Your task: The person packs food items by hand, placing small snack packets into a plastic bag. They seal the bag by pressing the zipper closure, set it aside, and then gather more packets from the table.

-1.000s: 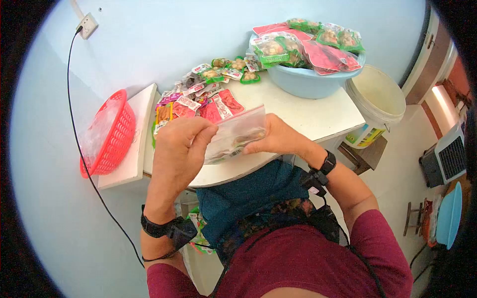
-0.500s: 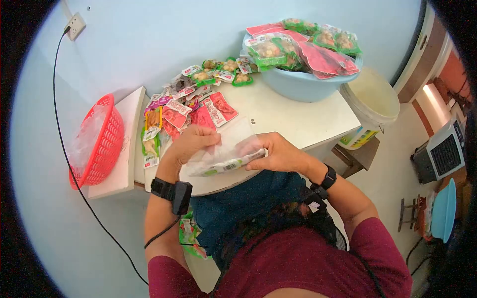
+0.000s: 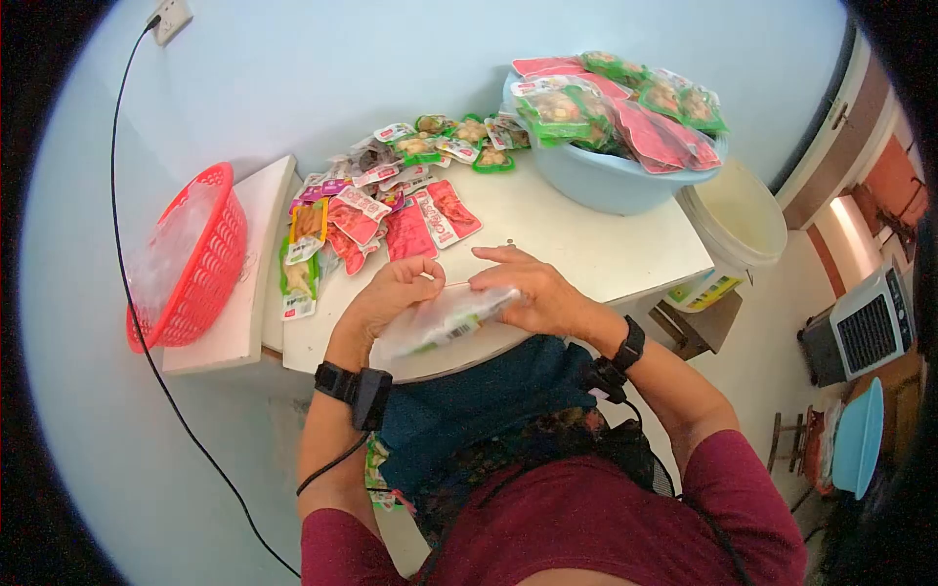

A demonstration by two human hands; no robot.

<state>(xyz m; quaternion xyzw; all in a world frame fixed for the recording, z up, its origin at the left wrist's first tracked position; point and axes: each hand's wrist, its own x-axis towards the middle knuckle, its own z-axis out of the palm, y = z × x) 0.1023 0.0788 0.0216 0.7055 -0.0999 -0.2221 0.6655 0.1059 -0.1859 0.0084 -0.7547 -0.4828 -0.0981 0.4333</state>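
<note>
Between my two hands, over the table's front edge, is a clear plastic bag (image 3: 440,324) with green print and a barcode, blurred by motion. My left hand (image 3: 399,293) pinches its upper left edge between thumb and fingers. The bag's right end is in my right hand (image 3: 537,293), with the index finger stretched out above it. Small snack packets (image 3: 357,215), mostly red, with purple, yellow and green ones among them, lie in a pile beyond my left hand. What is inside the bag cannot be made out.
The white table (image 3: 586,239) bears a light blue basin (image 3: 611,186) heaped with larger packets at the back right. At the left a red basket (image 3: 210,269) holds clear plastic. A white bucket (image 3: 738,220) stands right of the table, and a black cable (image 3: 166,381) hangs at the left.
The bag's upper flap, raised before, is now down. My right hand's fingers have lifted and stretched along its top edge. The whole view has shifted slightly.
</note>
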